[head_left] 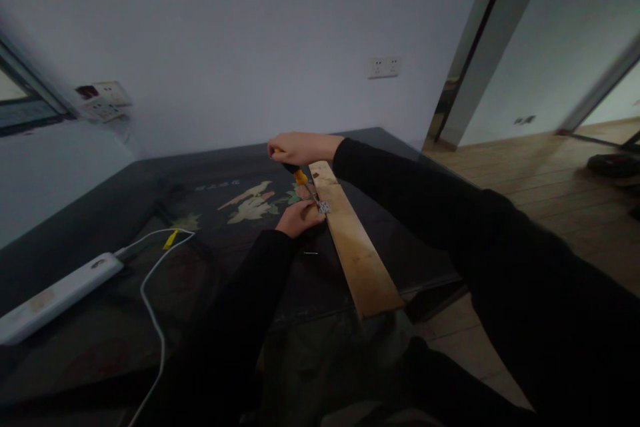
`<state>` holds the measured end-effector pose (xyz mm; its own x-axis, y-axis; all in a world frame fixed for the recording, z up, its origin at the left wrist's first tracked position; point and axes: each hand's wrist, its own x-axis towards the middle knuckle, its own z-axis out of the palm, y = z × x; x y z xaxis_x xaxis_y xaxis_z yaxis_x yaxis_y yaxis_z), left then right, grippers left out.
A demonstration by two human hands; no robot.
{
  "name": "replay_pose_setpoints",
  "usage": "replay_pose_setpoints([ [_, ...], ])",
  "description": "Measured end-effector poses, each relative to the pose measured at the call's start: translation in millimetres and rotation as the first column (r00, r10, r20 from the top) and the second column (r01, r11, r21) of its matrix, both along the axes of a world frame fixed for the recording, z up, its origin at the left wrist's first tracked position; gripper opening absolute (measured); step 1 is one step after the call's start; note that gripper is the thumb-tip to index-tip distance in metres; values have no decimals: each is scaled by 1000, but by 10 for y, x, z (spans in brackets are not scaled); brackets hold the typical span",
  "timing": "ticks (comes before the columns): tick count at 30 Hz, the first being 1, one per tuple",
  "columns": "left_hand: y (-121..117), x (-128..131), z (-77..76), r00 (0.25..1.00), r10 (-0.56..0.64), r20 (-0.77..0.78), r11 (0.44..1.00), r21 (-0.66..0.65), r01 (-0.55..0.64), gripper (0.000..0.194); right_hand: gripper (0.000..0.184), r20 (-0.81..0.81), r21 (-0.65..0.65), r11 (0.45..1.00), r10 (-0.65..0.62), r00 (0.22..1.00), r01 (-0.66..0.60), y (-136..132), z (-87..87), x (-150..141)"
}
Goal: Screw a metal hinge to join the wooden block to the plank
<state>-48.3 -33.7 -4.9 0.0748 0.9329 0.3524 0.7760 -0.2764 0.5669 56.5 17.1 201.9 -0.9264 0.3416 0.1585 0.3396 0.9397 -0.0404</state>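
Observation:
A long, pale wooden board (357,247) lies across the dark table, its near end reaching past the front edge. On the board's left edge sits a small silvery metal plate with holes (325,207). My left hand (299,218) is closed at that plate, fingertips pressed to it and partly hidden. Above it, my right hand (303,146) wraps round the handle of a screwdriver (301,177), black and yellow. The screwdriver slants down, its tip at the metal plate; the exact contact is too small to make out.
The dark table (240,213) bears a bird-and-flower picture. A thin metal piece (311,253) lies beside the board. At left are a white power strip (63,293) and a white cable (158,327) with a yellow tag (171,239). A wall (250,47) stands behind.

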Motion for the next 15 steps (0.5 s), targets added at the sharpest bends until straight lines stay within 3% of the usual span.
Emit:
replay_pose_setpoints([
  [4,1,-4,-8,1000,10,0,1000,-13,-10,54,27,-44,-22,997,78,996,-79,20,5,18],
  [8,16,-7,-23,1000,-3,9,1000,-21,3,57,26,-144,45,999,33,989,-27,-5,-71,56],
  [15,41,-88,-37,997,-75,21,997,-20,76,60,33,-27,-106,987,119,993,-121,84,-31,13],
])
